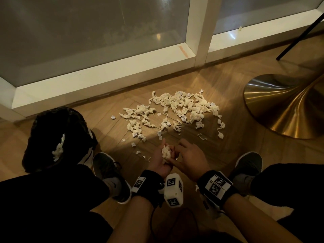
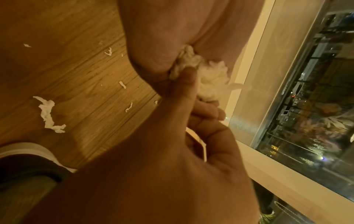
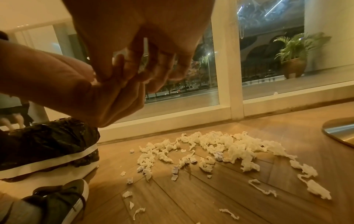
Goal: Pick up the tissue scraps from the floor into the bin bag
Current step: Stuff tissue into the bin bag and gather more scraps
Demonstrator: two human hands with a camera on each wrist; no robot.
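Note:
A spread of white tissue scraps lies on the wooden floor in front of me. The black bin bag stands to the left with some tissue inside. Just above the floor, my left hand is palm up, with thumb and curled fingers round a tissue wad. My right hand is over it, fingers curled down and pinching the same wad. A loose scrap lies near my shoe.
A brass table base sits on the floor at the right, with a black leg behind it. The white window frame runs along the far side. My shoes flank my hands.

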